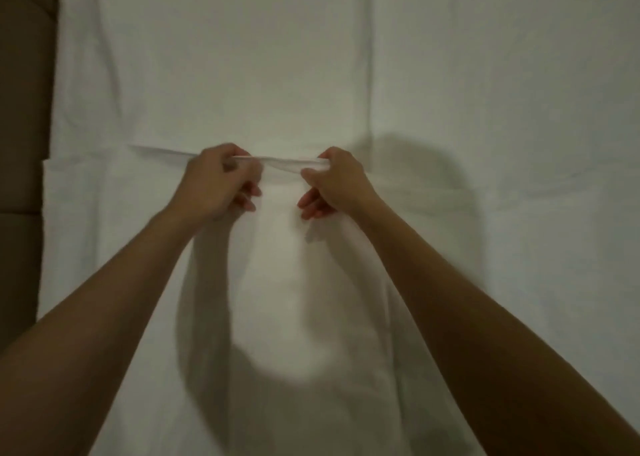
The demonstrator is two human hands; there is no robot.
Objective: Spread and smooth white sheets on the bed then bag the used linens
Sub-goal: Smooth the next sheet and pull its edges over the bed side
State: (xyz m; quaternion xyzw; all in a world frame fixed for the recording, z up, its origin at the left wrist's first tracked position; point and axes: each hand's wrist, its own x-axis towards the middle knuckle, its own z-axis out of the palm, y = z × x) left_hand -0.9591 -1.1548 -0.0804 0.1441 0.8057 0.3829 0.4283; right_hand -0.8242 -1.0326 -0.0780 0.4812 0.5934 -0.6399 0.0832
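A white sheet covers the bed and fills almost the whole view, with long fold creases running away from me. A second white layer lies over the near part, and its folded edge crosses the middle. My left hand pinches that edge between thumb and fingers. My right hand grips the same edge a short way to the right. Between the two hands the edge is lifted slightly off the bed. Both forearms reach forward from the bottom corners.
A brown padded headboard or wall panel runs down the left side beside the bed's edge. Shadows of my head and arms fall on the near sheet. The sheet continues past the right and top borders.
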